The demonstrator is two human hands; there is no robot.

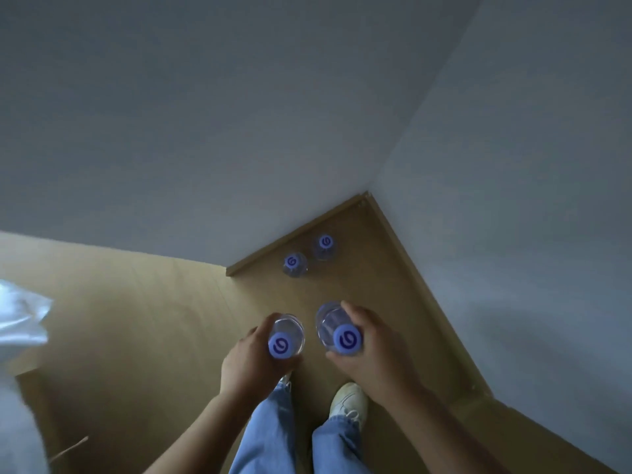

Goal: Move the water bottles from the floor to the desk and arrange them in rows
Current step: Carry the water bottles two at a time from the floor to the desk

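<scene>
Gripping one clear plastic bottle [287, 336] in the left hand [251, 362], another [337, 331] in the right hand [369, 350]; two round-capped bottles [294, 265] stand in the wooden floor [136, 319] corner.

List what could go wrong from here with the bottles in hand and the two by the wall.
1. The left hand and right hand each grip one bottle near the cap; a smooth bottle might slip.
2. Two bottles stand close together on the floor; grabbing one could topple the other.
</scene>
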